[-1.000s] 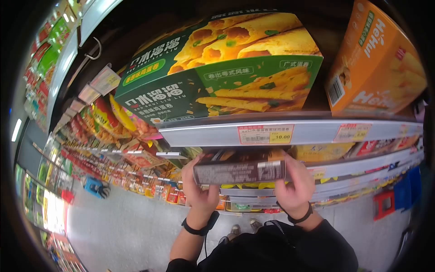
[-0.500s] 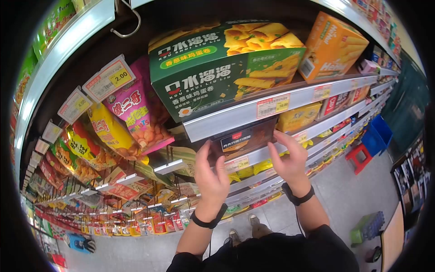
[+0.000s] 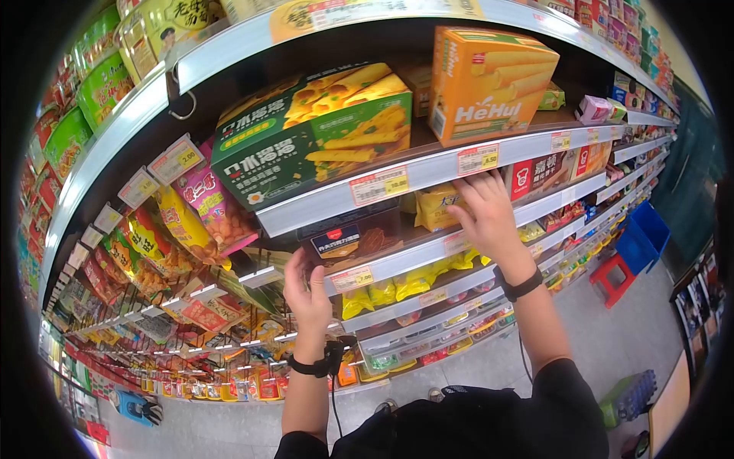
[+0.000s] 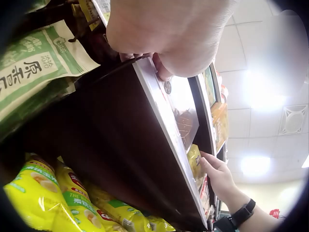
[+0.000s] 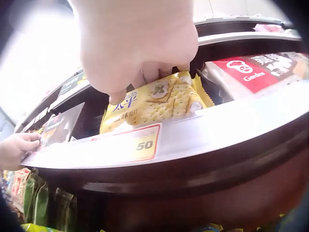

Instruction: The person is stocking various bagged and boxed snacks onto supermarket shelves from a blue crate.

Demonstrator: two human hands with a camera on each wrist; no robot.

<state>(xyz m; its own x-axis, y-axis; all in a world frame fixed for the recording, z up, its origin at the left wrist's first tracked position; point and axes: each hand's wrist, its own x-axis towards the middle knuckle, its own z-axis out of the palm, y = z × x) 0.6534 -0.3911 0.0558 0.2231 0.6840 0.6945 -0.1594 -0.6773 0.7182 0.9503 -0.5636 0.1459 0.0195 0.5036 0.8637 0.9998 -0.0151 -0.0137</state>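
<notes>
Left hand (image 3: 307,289) is raised at the left end of the shelf rail (image 3: 428,251), fingers (image 4: 163,71) straight and relaxed, tips touching the rail edge just by the dark brown box (image 3: 353,239), holding nothing. The box lies flat on the middle shelf, under the green box (image 3: 313,138) and left of the yellow cracker pack (image 3: 437,208). Right hand (image 3: 488,216) reaches over the rail, fingers (image 5: 145,72) spread and resting on top of the cracker pack, not gripping it, with red packs (image 3: 539,172) just to its right.
</notes>
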